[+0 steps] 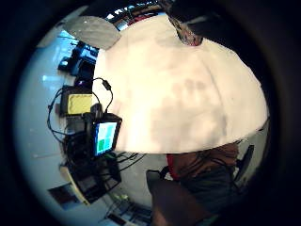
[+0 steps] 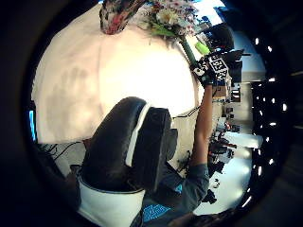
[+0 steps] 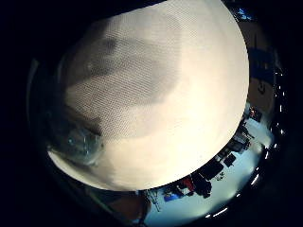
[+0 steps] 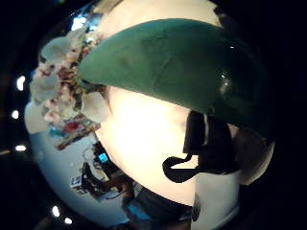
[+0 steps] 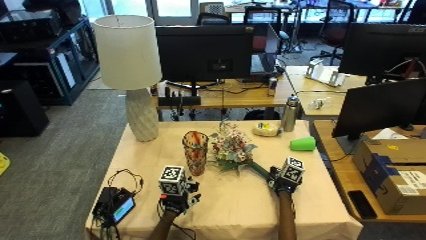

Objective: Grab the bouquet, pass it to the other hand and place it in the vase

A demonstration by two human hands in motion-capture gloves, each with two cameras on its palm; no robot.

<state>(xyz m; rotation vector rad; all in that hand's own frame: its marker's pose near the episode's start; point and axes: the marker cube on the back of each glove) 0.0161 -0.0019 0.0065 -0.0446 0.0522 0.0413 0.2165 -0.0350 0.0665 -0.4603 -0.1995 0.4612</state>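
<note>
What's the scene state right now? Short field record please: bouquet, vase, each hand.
bouquet: lying on the tablecloth right of the vase, stem end toward the right hand; flowers
vase: upright, holds nothing
right hand: on the stem, fingers hidden
left hand: over the cloth near the vase, holds nothing
handover: not yet done

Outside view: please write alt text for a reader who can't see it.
A person's right hand grips the green stem of a bouquet lying on a cloth-covered table, beside an upright patterned vase. The left hand rests near the vase, holding nothing. A lamp and green cup stand behind.
</note>
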